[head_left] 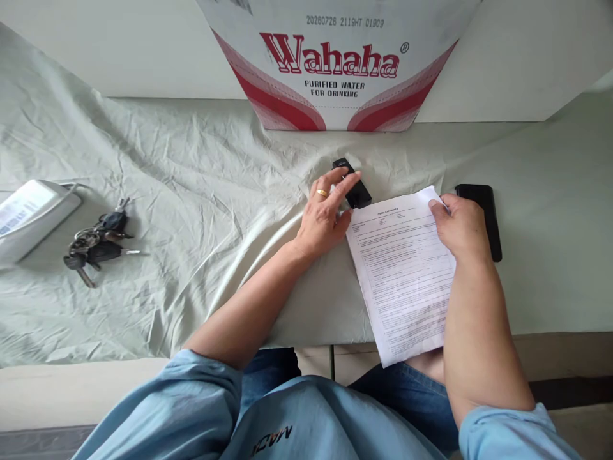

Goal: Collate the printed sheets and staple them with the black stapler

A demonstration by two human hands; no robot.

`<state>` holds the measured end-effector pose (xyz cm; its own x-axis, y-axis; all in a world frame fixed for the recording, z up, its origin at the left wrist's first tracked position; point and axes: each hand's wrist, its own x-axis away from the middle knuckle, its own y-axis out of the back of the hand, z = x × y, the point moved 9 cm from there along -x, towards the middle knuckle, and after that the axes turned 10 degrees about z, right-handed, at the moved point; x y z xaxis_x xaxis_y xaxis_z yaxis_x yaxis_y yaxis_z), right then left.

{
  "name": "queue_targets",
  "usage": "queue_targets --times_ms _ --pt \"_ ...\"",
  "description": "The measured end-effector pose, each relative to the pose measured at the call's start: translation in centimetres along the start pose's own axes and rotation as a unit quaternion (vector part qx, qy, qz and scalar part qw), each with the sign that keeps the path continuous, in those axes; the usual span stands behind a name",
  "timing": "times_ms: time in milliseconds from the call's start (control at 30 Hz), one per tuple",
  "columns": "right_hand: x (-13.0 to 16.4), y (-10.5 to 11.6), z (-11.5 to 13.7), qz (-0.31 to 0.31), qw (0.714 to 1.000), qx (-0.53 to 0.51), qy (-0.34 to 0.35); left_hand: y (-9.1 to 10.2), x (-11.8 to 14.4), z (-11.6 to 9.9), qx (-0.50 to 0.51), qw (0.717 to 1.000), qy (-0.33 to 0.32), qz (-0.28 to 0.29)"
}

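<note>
My right hand (pixel 460 223) grips a printed white paper (pixel 407 275) by its upper right edge, thumb on top. The paper tilts slightly and its lower end hangs past the table's front edge, over my lap. My left hand (pixel 324 214), with a ring on one finger, has its fingers stretched out over a small black oblong object (pixel 361 193). Its fingertips rest on or just above that object, whose exact kind I cannot make out. The left thumb is beside the paper's upper left corner, close to the object's near end.
A large white and red water carton (pixel 335 105) stands at the back. A black phone (pixel 489 223) lies right of my right hand. On the left are a bunch of keys (pixel 100 243) and a white device (pixel 36 217). A wrinkled pale green cloth (pixel 191 191) covers the table.
</note>
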<state>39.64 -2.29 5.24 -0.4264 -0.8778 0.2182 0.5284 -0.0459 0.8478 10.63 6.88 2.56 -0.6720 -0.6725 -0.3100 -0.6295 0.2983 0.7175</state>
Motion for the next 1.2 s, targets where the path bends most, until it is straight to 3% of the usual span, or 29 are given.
queue_targets --times_ms 100,200,500,933,1200 --pt "-0.1 -0.2 0.0 -0.001 1.000 -0.007 0.010 -0.9 -0.4 -0.7 0.004 0.996 -0.064 0.063" --pt "-0.2 -0.4 -0.1 0.004 1.000 -0.008 0.011 -1.2 -0.7 -0.6 0.019 0.993 -0.074 0.087" --pt "-0.2 -1.5 0.0 0.062 0.998 0.013 0.007 -1.3 -1.0 -0.7 0.025 0.994 -0.073 0.080" --pt "-0.1 -0.4 -0.9 0.027 0.999 -0.014 -0.015 -1.0 -0.8 -0.8 0.041 0.993 -0.092 0.060" --pt "0.1 -0.1 -1.6 0.020 0.999 -0.011 -0.031 -0.5 -0.4 0.5 0.132 0.981 -0.139 0.038"
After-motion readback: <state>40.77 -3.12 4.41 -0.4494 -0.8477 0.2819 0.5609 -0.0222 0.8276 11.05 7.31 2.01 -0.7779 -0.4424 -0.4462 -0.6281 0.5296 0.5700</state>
